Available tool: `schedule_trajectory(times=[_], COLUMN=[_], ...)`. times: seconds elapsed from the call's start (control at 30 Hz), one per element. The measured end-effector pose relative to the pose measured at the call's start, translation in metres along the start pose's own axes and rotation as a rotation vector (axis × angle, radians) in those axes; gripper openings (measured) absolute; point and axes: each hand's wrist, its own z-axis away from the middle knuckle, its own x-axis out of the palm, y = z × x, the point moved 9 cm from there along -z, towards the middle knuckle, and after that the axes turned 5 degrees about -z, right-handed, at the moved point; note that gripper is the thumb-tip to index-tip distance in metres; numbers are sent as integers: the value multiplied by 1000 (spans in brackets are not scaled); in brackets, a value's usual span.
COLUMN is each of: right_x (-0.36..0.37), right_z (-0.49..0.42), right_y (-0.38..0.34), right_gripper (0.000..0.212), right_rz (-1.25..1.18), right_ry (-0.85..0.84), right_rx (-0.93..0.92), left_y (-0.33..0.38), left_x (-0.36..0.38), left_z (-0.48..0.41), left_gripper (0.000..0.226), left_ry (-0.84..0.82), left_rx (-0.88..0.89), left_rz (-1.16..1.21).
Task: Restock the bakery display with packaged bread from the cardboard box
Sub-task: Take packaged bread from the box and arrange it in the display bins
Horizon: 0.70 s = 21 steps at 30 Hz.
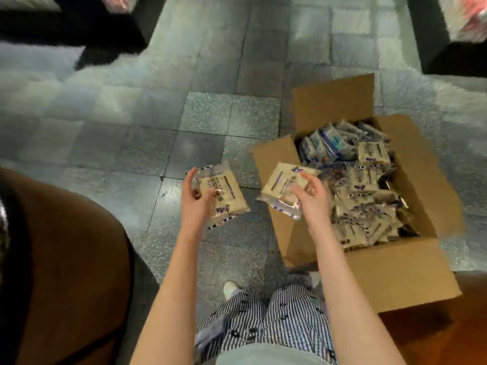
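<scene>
Your left hand (196,200) curls round one bread packet (225,192), printed face up. Its long axis points away from you, with the near end swung slightly right. Your right hand (309,198), well apart from the left, grips a second packet (282,187) along its right edge, and its long axis also runs away from you. Both are flat, pale rectangles in crinkly clear wrap with purple print. The first hangs over the speckled tile floor (205,114), the second over the left flap of the open brown cardboard box (395,280), heaped with more packets (366,206).
</scene>
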Motion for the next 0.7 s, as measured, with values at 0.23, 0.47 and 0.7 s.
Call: schedule_trajectory(times=[0.23,0.47,0.7], right_x=[165,352,501], right_z=[62,142,267], right_y=[-27,-35,4], right_gripper=[28,30,35], right_rz=[161,288,405], right_ry=[-291,-731,-1163], right_rx=[-138,-250,-233], left_y=[-18,-53,-112], left_x=[-185,-350,-469], left_z=[23,88,193], left_gripper=[61,63,61], left_ry=[198,558,958], left_rx=[-34,-17,-48], left_rz=[130,322,400])
